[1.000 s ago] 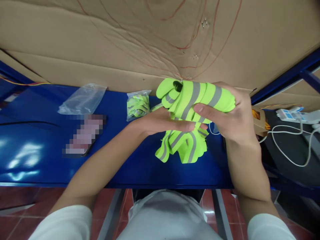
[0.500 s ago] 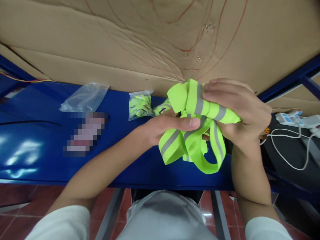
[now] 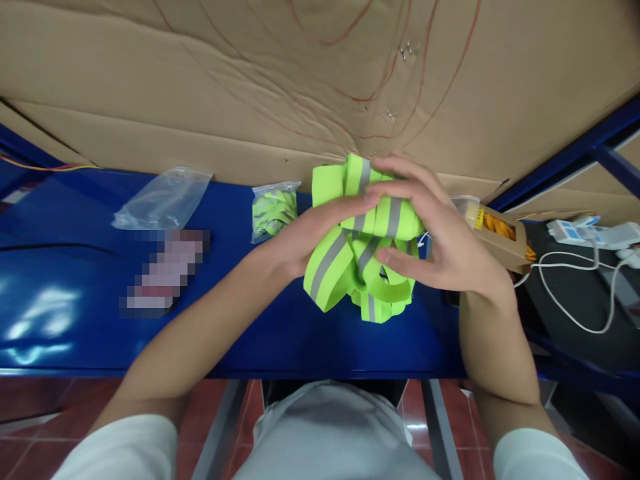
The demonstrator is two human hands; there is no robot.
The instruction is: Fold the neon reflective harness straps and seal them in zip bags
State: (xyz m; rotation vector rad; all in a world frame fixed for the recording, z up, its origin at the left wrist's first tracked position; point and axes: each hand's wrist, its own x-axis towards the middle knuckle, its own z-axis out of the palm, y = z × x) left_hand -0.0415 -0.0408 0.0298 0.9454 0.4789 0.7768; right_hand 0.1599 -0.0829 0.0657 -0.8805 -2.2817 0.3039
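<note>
A bundle of neon-yellow straps with grey reflective stripes (image 3: 350, 267) is bunched above the blue shelf (image 3: 75, 287). Both my hands grip it. My left hand (image 3: 305, 237) holds the bundle's left side, thumb stretched across the top. My right hand (image 3: 440, 243) wraps over the top and right side, fingers curled onto the folded bands. Loose loops hang down onto the shelf below my hands.
A small sealed bag with the same yellow straps (image 3: 273, 210) lies just left of my hands. An empty clear plastic bag (image 3: 163, 200) and a blurred flat object (image 3: 160, 273) lie further left. Cardboard (image 3: 250, 80) lines the back. A brown box (image 3: 500, 233) and white cables (image 3: 575, 293) sit right.
The straps were first stretched out between my hands; now they are gathered into a tighter bundle, lowered toward the shelf, and my right hand has come over the top.
</note>
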